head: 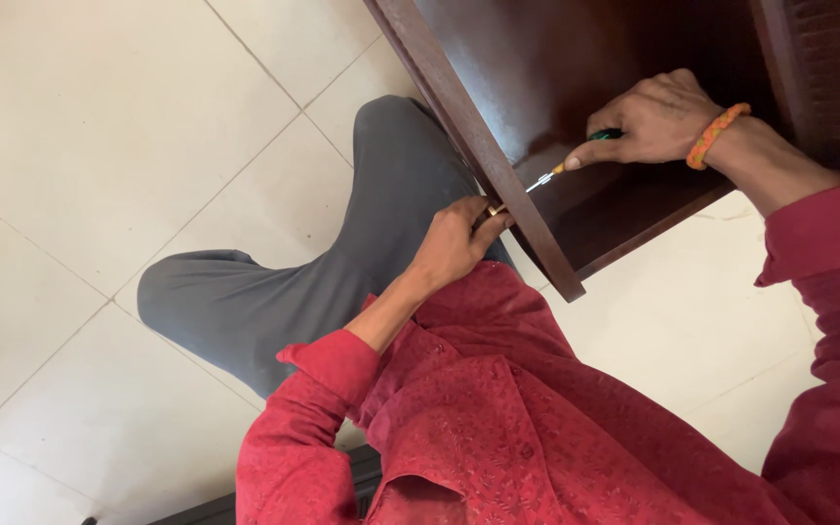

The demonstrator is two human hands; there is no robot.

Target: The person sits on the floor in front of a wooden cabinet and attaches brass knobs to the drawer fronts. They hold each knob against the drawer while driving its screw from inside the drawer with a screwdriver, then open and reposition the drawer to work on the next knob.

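My right hand [655, 119] grips a green-handled screwdriver [566, 163], tip against the dark wooden cabinet panel [478, 146]. My left hand [454, 241] pinches a small brass fitting [493, 208] at the panel's near edge, above the tiled floor [80, 146].

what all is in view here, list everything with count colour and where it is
wooden cabinet: 1, dark brown, top right, open side facing the person
screwdriver: 1, green handle with orange collar and silver shaft, inside the cabinet, tip at its front panel
small brass fitting: 1, gold-coloured, on the panel's outer face; kind cannot be told
floor tiles: several, cream, under everything
wristband: 1, orange beaded, right wrist
shirt: 1, red patterned, bottom
trousers: 1, grey, bent knee at centre
left hand: 1, fingers pinch the fitting
right hand: 1, grips the screwdriver handle
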